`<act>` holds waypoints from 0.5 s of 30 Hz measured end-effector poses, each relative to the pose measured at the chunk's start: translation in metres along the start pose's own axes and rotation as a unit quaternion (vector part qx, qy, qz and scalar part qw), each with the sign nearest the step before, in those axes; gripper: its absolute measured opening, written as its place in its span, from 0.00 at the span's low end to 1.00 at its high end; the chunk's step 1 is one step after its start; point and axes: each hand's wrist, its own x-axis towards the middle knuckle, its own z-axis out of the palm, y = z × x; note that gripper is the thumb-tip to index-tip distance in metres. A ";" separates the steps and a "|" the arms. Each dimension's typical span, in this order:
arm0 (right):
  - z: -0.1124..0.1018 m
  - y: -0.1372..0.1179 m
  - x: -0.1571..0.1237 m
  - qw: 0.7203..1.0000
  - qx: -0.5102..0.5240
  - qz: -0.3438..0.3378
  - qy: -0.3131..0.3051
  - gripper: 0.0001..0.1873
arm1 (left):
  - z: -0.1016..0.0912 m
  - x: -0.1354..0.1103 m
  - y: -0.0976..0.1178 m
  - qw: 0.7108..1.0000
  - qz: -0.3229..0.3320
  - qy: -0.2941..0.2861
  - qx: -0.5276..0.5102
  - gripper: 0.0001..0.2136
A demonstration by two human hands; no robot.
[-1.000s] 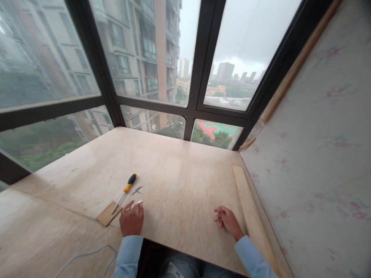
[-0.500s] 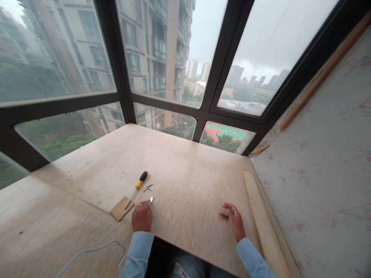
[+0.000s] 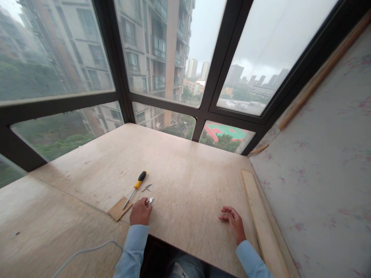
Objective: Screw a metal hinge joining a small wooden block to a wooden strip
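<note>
My left hand [image 3: 140, 212] rests on the plywood tabletop [image 3: 185, 173] with its fingers curled round a small shiny metal piece [image 3: 150, 200] that sticks out past the fingertips. Just beyond it lie a screwdriver [image 3: 134, 189] with a yellow and black handle, its tip over a small cardboard piece [image 3: 119, 209], and a couple of loose screws [image 3: 147, 187]. My right hand [image 3: 233, 221] lies on the tabletop near the front edge, fingers loosely apart and holding nothing. Both sleeves are light blue.
A long wooden strip [image 3: 262, 224] lies along the tabletop's right side beside a flowered wall panel [image 3: 324, 162]. Dark-framed windows [image 3: 203, 112] close off the far side. A white cable [image 3: 87, 251] loops at the lower left on a second board.
The view swung right early on, then held. My left hand has crept slightly forward with the metal piece; my right hand has barely moved.
</note>
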 end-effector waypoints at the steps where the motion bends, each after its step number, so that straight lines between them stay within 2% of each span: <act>1: 0.000 0.000 0.000 1.000 0.000 0.000 -0.002 0.17 | -0.002 0.002 0.001 1.000 -0.006 -0.015 -0.006 0.12; 9: 0.002 -0.004 -0.002 1.000 -0.008 -0.002 -0.006 0.16 | -0.017 0.003 0.007 0.996 -0.027 -0.086 -0.022 0.10; 15: 0.000 -0.003 -0.003 1.000 -0.007 -0.002 -0.020 0.16 | -0.012 -0.004 0.007 0.997 -0.026 -0.046 -0.050 0.06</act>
